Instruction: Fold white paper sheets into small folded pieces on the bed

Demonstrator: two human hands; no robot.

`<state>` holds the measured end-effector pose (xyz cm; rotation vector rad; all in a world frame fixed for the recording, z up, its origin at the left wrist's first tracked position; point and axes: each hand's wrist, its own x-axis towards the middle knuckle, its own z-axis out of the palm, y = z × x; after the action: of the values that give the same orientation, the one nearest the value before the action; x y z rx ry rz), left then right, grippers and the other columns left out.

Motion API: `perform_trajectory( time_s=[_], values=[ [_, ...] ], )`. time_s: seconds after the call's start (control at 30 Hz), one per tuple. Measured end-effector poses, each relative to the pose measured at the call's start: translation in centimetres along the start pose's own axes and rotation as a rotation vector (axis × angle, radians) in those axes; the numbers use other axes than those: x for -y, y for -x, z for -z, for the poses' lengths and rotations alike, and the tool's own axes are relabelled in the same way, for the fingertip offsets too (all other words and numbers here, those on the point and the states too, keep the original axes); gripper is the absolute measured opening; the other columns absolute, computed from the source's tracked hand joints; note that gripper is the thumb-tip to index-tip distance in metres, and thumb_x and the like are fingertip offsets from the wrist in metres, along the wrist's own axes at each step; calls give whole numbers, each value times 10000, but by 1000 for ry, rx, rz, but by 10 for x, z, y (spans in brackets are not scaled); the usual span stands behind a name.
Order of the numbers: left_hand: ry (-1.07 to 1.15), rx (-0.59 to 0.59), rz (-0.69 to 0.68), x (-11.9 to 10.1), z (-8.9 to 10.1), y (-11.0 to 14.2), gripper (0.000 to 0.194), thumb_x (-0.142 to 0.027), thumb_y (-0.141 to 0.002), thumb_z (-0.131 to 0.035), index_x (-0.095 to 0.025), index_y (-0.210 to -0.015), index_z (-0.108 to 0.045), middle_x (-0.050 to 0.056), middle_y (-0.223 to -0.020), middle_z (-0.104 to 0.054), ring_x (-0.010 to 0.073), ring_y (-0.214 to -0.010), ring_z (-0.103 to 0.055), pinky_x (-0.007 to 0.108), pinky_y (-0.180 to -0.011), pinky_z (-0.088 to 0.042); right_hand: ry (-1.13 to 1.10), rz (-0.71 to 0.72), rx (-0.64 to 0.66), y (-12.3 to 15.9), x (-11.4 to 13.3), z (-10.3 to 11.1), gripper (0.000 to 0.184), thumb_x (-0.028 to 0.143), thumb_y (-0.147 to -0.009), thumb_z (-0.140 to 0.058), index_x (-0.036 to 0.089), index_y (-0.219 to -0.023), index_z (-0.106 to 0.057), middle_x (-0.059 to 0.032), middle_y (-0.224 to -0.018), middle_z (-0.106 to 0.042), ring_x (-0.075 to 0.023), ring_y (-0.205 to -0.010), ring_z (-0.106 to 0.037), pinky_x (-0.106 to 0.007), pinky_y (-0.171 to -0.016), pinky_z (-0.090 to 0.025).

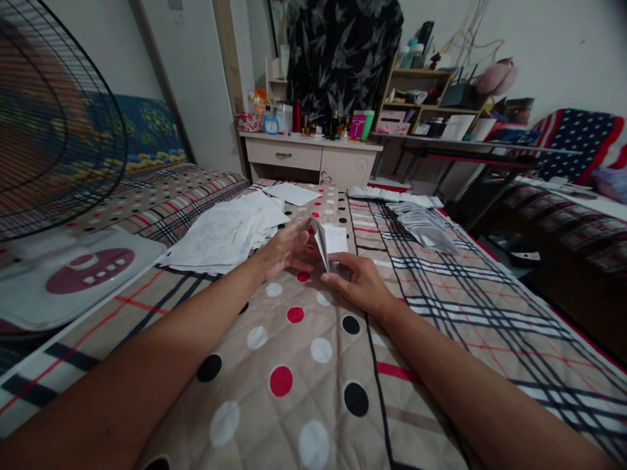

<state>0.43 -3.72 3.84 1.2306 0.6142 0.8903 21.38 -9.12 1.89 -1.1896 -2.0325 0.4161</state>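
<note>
Paper (321, 244), folded, stands between the hands over the spotted bedspread (279, 346) in the head view, long axis steep, top leaning leftward; the right hand (362, 282) pinches its lower end, while the left hand (289, 249) spreads its fingers alongside, contact unclear.

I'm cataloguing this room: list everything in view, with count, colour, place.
Folded paper: at least one, white, between hands
Loose sheets: several, white, left
Paper bundles: two, white, right
Bedspread: one, patterned beige, underneath
Fan: one, black cage, left
Pink-printed item: one, white, below fan
Printed panel: one, blue, behind fan
Dresser: one, cream, far end
Small items: many, mixed, on dresser
Hanging cloth: one, black, above dresser
Shelf: one, tan, far right
Flag cloth: one, multicoloured, right
Left hand: one, beside paper
Right hand: one, holding paper
</note>
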Motion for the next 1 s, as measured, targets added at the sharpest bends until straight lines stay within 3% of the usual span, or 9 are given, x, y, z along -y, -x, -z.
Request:
perform_trajectory(
  time_s=[0.1, 0.17, 0.3, 0.6, 0.73, 0.87, 1.0],
  values=[
    [-108, -11, -67, -2, -5, 2, 992, -445, -667, -799, -341, -1483, -243, 125, -1293, -577, 292, -1004, -656, 330, -662, -586, 8, -2, 1, 0, 0, 0, 421, 479, -803, -662, 149, -1063, -691, -69, -915, -717, -188, -755, -629, -293, -673, -454],
    [-175, -25, -121, -2, -8, 2, 1037, -427, -654, -812, -332, -1496, -215, 139, -1348, -533, 310, -1057, -631, 332, -705, -578, 9, 5, -1, 0, 0, 0, 412, 471, -802, -667, 156, -1067, -691, -69, -929, -718, -190, -769, -632, -293, -684, -455],
    [-271, -62, -153, -2, -10, 1, 933, -450, -712, -761, -318, -1487, -258, 159, -1388, -489, 328, -1046, -626, 340, -673, -575, 7, 12, -7, 0, 0, 0, 418, 464, -796, -678, 160, -1083, -686, -74, -978, -722, -196, -806, -640, -295, -710, -461],
    [-157, -151, -56, -3, -17, 6, 819, -344, -717, -730, -355, -1444, -353, 79, -1150, -659, 236, -801, -700, 344, -657, -579, -50, -47, 8, -1, 3, 3, 411, 479, -837, -618, 156, -1081, -690, -76, -944, -723, -192, -778, -635, -292, -693, -457],
    [-189, -193, -53, -4, -19, 3, 761, -274, -713, -671, -359, -1416, -393, 43, -1162, -656, 208, -776, -690, 310, -618, -567, -45, -56, -3, -1, 3, 3, 390, 469, -857, -591, 150, -1057, -696, -66, -900, -722, -181, -739, -624, -280, -661, -441],
    [-408, -330, -15, -5, -7, -7, 652, -242, -671, -671, -250, -1309, -537, 58, -1105, -676, 208, -807, -666, 267, -612, -526, -21, -22, 3, -2, 5, 4, 344, 418, -914, -505, 155, -1006, -707, -65, -903, -723, -178, -762, -626, -274, -674, -438],
    [-799, -341, -48, -8, 15, -12, 511, -308, -577, -781, -197, -1068, -692, 37, -850, -694, 206, -765, -635, 256, -621, -475, 20, -40, 25, -2, 7, 5, 323, 391, -890, -541, 150, -1028, -705, -73, -911, -719, -189, -770, -624, -281, -682, -439]
  ],
)
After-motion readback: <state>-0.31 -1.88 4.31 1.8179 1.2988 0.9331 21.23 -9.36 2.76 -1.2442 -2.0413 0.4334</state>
